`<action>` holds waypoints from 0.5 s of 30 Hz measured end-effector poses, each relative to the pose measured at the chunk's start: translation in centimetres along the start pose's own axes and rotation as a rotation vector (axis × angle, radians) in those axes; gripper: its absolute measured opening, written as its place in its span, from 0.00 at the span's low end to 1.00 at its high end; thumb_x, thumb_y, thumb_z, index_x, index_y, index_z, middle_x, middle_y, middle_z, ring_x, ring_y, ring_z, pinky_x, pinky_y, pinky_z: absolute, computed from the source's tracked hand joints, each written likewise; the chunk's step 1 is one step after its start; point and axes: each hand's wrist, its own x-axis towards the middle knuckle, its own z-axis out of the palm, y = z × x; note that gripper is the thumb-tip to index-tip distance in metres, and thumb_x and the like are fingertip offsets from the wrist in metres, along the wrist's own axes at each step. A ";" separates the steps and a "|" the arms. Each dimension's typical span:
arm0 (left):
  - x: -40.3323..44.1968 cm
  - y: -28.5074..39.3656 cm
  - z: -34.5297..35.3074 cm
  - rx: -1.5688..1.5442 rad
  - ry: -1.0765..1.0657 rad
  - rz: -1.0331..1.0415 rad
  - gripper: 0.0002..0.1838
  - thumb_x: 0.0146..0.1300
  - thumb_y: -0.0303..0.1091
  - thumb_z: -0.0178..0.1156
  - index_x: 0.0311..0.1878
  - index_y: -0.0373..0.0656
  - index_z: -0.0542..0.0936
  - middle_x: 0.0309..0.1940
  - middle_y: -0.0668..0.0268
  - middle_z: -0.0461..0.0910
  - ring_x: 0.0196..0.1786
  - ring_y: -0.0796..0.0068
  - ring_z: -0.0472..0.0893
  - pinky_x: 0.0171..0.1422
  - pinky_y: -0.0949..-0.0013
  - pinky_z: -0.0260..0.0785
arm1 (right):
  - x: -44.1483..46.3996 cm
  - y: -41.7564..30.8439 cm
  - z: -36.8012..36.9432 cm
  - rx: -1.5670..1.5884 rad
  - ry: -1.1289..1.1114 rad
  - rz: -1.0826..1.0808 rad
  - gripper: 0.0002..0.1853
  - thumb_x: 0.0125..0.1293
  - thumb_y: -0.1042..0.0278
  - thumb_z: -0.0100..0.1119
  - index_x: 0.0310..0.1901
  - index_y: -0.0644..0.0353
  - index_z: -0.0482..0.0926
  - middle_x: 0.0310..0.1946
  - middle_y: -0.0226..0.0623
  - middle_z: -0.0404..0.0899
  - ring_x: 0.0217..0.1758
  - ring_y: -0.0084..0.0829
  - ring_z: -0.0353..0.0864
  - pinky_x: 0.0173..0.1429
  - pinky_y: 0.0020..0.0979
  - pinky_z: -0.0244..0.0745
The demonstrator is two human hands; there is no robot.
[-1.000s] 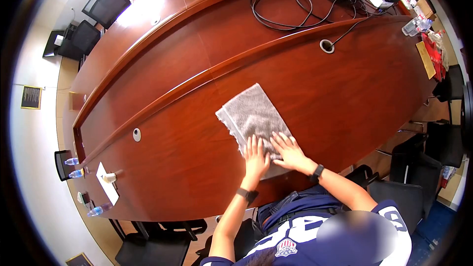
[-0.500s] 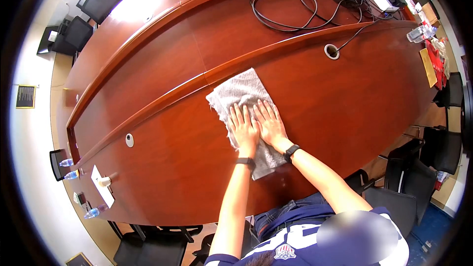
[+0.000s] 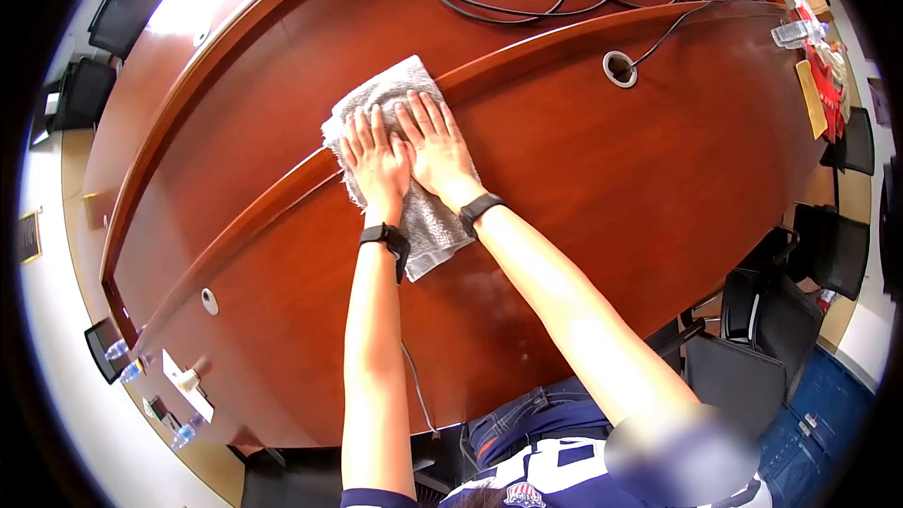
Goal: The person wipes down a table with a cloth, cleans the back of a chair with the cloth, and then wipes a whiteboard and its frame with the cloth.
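A grey towel (image 3: 435, 237) lies spread across the raised wooden ridge (image 3: 536, 40) of the reddish-brown table (image 3: 602, 188). My left hand (image 3: 380, 167) rests flat on it, fingers stretched forward. Close beside it, my right hand (image 3: 436, 152) also presses flat on the cloth, the thumbs meeting or nearly so. Neither hand grips the towel. Its far end reaches past the ridge onto the inner panel, while its near end stays on the outer tabletop. The wood beneath the towel is hidden.
Black cables (image 3: 527, 14) loop over the inner panel, one running to a round grommet (image 3: 620, 69). A clear bottle (image 3: 800, 33) lies at the right end. A small white cup (image 3: 187, 380) and several bottles stand left. Black chairs (image 3: 734, 376) line the near side.
Both hands have slid the towel forward and left, from the outer tabletop up over the ridge. My arms are stretched out further. The camera view has also shifted.
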 end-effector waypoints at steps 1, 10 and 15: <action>0.4 -0.2 0.3 0.003 0.010 -0.010 0.27 0.60 0.41 0.46 0.64 0.45 0.63 0.65 0.57 0.59 0.70 0.59 0.54 0.73 0.53 0.37 | 0.6 0.1 0.3 -0.009 -0.006 -0.008 0.29 0.69 0.52 0.31 0.70 0.49 0.48 0.73 0.37 0.38 0.76 0.34 0.32 0.76 0.41 0.23; 1.0 -0.5 0.7 0.079 0.052 0.042 0.27 0.60 0.42 0.45 0.64 0.45 0.62 0.61 0.56 0.62 0.66 0.58 0.58 0.70 0.51 0.43 | 1.4 0.7 1.0 0.018 0.048 -0.039 0.28 0.69 0.50 0.33 0.69 0.49 0.53 0.72 0.33 0.42 0.76 0.31 0.36 0.75 0.45 0.24; -4.5 1.4 -0.1 0.002 -0.046 0.018 0.28 0.64 0.39 0.42 0.68 0.43 0.59 0.71 0.53 0.49 0.74 0.56 0.46 0.72 0.50 0.38 | -4.5 1.0 -0.3 0.158 0.043 0.033 0.29 0.66 0.50 0.41 0.67 0.50 0.56 0.71 0.35 0.46 0.75 0.34 0.41 0.75 0.47 0.31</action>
